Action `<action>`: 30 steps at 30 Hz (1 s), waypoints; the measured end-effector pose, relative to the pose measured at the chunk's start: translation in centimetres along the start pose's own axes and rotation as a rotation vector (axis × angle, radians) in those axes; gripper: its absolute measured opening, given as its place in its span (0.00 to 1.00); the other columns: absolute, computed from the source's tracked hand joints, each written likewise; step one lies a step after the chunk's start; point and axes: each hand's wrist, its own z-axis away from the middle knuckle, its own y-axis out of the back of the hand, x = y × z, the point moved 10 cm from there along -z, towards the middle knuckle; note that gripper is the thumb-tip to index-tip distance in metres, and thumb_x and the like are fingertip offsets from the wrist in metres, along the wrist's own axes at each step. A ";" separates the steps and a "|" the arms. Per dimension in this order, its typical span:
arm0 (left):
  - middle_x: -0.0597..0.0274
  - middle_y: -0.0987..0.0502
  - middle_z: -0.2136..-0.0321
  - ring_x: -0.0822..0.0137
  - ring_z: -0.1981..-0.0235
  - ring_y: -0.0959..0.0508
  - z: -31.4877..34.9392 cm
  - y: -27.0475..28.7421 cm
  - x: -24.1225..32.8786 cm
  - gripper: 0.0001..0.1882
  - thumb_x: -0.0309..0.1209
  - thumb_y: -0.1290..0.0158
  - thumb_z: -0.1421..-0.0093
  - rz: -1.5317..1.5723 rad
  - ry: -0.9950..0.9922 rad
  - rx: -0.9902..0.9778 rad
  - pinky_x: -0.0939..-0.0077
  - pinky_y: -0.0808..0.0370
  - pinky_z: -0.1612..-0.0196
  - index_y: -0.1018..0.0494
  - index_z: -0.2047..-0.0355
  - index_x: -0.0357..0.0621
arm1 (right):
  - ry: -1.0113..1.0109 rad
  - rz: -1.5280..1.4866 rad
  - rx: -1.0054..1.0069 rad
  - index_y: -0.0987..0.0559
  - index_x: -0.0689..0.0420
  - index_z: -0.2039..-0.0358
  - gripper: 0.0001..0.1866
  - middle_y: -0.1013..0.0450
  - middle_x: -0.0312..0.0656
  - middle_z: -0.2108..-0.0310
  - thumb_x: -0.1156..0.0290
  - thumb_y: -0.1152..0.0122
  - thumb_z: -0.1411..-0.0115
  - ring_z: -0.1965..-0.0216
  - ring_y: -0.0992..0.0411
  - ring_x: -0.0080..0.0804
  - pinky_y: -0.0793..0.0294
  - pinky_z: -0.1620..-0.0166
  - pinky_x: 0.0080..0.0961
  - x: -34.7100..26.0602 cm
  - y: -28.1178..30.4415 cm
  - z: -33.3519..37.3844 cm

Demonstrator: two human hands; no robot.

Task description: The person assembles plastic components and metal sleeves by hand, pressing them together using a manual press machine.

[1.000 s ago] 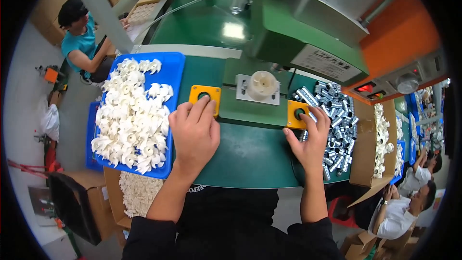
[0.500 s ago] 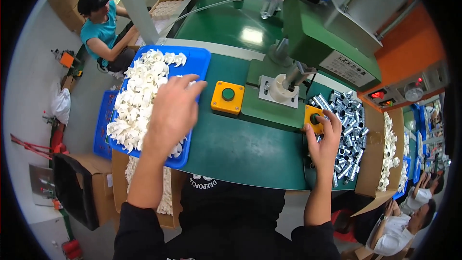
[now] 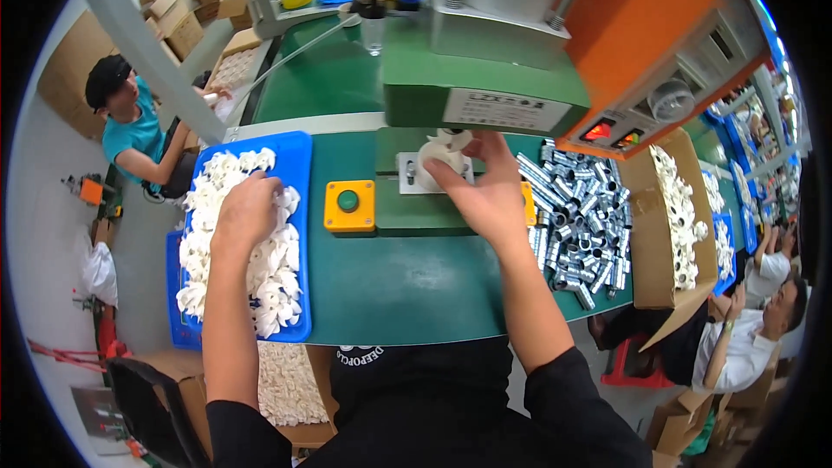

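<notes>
In the blue tray [image 3: 301, 146] lies a pile of white finned plastic parts [image 3: 276, 264]. My left hand [image 3: 247, 211] is over that pile, fingers curled in; whatever they pinch is hidden. At the green press [image 3: 485, 91], my right hand [image 3: 490, 195] has its thumb and fingers around a white plastic part [image 3: 449, 139]. This part is at the round white holder [image 3: 438, 165] on the metal plate under the press head; my fingers partly cover it. A yellow box with a green button [image 3: 349, 206] sits left of the press base.
Shiny metal sleeves [image 3: 581, 217] are heaped right of the press, partly behind my right hand. Beyond them stands a cardboard box [image 3: 652, 234] of white parts. The orange control cabinet [image 3: 667, 43] rises at the back right. A co-worker [image 3: 139, 134] sits at the left.
My right hand has left the right-hand button box and reached up to the press holder. My left hand has curled its fingers over the pile. The view has turned toward the right.
</notes>
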 end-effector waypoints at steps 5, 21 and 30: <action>0.46 0.20 0.61 0.45 0.57 0.20 -0.6 0.9 -0.2 0.08 0.21 0.43 0.42 0.047 -0.002 0.098 0.55 0.22 0.49 0.17 0.63 0.38 | -0.174 -0.114 0.068 0.20 0.65 0.53 0.23 0.19 0.45 0.57 0.64 0.24 0.45 0.57 0.23 0.36 0.25 0.47 0.34 0.7 -0.6 -0.7; 0.42 0.19 0.70 0.44 0.68 0.18 1.0 8.5 4.3 0.05 0.25 0.41 0.35 0.240 -0.097 0.531 0.55 0.23 0.64 0.24 0.65 0.34 | -0.196 0.796 0.668 0.20 0.62 0.46 0.28 0.21 0.51 0.51 0.58 0.25 0.41 0.50 0.23 0.44 0.26 0.44 0.37 6.3 32.8 7.3; 0.56 0.16 0.63 0.50 0.67 0.16 1.5 7.0 18.1 0.06 0.24 0.37 0.41 0.561 -0.483 0.688 0.62 0.18 0.65 0.19 0.62 0.43 | 0.087 0.900 0.232 0.22 0.63 0.45 0.29 0.26 0.56 0.45 0.66 0.25 0.45 0.43 0.30 0.56 0.34 0.37 0.45 5.8 26.0 8.1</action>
